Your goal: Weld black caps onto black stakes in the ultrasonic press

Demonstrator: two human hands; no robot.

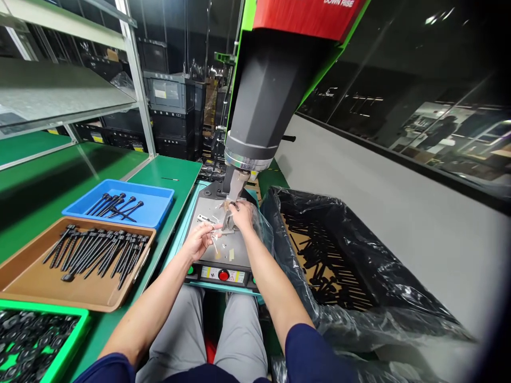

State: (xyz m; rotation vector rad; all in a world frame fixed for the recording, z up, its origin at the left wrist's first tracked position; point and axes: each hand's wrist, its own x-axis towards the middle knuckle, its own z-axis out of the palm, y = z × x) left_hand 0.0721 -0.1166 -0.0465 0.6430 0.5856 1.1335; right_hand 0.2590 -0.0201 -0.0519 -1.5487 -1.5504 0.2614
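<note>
Under the big dark machine head [261, 96], working two-handed at a small upright fixture [228, 224] on a grey plate [242, 254]. Pinching a small dark part [235, 205] with the right hand [242, 214], fingertips closed on it right by the fixture and just below the metal tip [238, 183]. Holding the left hand [198, 242] nearer the body, low over the plate, curling the fingers with thumb and forefinger close together next to some thin pale bits [216, 234]. Honestly not managing to tell from this angle about any actual grip there, too small and glary. Facing a red button [223, 275] on the machine's front edge too. Having a blue tray [154, 205] on the green bench [173, 170] over to the left, with a few black round-headed rods [120, 204] in it, plus a brown tray [35, 287] with loads more. Seeing a bright green tray [77, 311] full of little black rings [30, 340] closest on that side. Having a plastic-lined bin [285, 266] on the right, also loaded with black rods.
</note>
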